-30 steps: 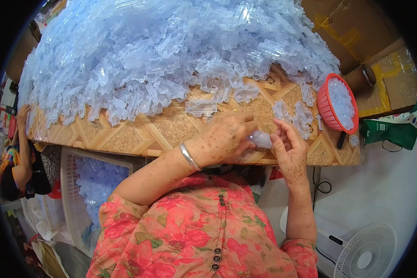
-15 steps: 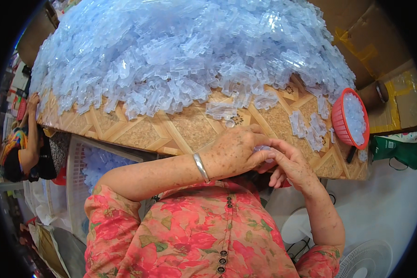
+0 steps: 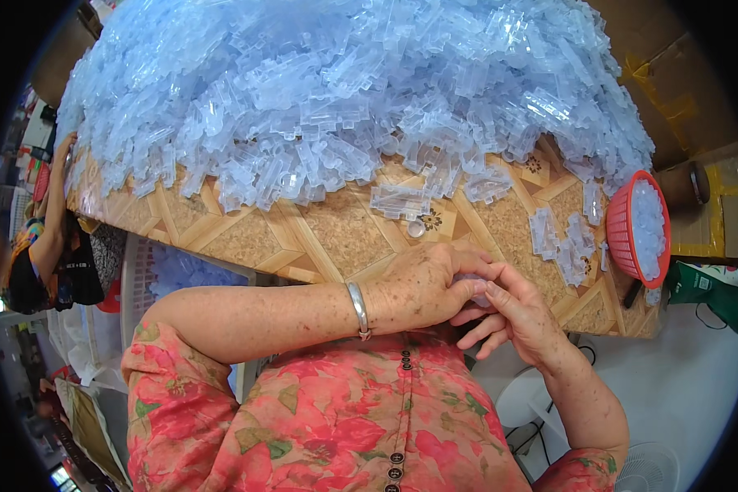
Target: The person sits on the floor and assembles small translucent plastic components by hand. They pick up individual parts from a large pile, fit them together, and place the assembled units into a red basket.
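Just over the table's near edge, my two hands meet, fingers closed around a small clear plastic piece [image 3: 482, 300]. My left hand [image 3: 418, 287], with a silver bangle at the wrist, comes in from the left and covers part of it. My right hand [image 3: 517, 316] pinches it from the other side, its lower fingers loosely curled; the piece's full shape is hidden. Beyond them rises a huge heap of clear bluish plastic pieces [image 3: 303, 90], many flat and oblong. A few loose pieces [image 3: 400, 202] and a small clear disc [image 3: 416, 229] lie nearer my hands.
At the table's right edge a red plastic basket [image 3: 621, 225] holds similar pieces, with more pieces [image 3: 562, 246] beside it. Cardboard boxes [image 3: 681, 98] stand behind. A green bag [image 3: 705, 291] is at right. Left, below the table, sits a crate of pieces [image 3: 189, 275]; another person's arm [image 3: 55, 193] is beyond.
The view has shifted slightly, so the table and basket sit lower and further right. My hands stay together on the plastic piece, and my right lower fingers are more spread.
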A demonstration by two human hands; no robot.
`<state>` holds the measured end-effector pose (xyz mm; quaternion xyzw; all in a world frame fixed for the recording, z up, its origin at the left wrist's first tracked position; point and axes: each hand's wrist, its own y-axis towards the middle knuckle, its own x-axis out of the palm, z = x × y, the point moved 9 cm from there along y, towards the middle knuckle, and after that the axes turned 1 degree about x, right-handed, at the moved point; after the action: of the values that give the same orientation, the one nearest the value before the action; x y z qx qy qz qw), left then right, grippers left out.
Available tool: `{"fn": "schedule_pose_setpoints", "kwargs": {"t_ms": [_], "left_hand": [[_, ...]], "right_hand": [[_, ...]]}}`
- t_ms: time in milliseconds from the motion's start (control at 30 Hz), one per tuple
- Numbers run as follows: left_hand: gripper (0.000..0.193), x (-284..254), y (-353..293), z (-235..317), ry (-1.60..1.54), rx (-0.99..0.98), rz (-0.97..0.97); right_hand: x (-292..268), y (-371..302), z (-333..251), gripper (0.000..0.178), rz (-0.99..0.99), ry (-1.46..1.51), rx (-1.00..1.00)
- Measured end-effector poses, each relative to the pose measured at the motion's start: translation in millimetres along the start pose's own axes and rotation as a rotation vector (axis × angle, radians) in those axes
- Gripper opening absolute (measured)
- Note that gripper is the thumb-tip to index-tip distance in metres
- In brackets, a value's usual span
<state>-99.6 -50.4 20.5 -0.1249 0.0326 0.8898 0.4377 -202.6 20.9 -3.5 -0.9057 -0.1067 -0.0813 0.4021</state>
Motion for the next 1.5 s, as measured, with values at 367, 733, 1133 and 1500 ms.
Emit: {"fn": "schedule_pose_setpoints", "kwargs": {"t_ms": [367, 733, 1133, 1500], "left_hand": [[0.028, 1, -2, -8, 0.019, 0.072, 0.066], [0.016, -161, -172, 20, 0.516, -0.27, 0.462], [0.045, -166, -190, 23, 0.793, -0.24, 0.425], [0.057, -31, 2, 31, 0.268, 0.279, 0.174]], "right_hand": [[-9, 8, 5, 0.044, -0.043, 0.034, -0.09], [-27, -19, 7, 0.045, 0.178, -0.005, -0.357], [-64, -48, -45, 0.028, 1.267, -1.173, -0.682], [-51, -52, -34, 0.019, 1.174, -1.109, -0.88]]}}
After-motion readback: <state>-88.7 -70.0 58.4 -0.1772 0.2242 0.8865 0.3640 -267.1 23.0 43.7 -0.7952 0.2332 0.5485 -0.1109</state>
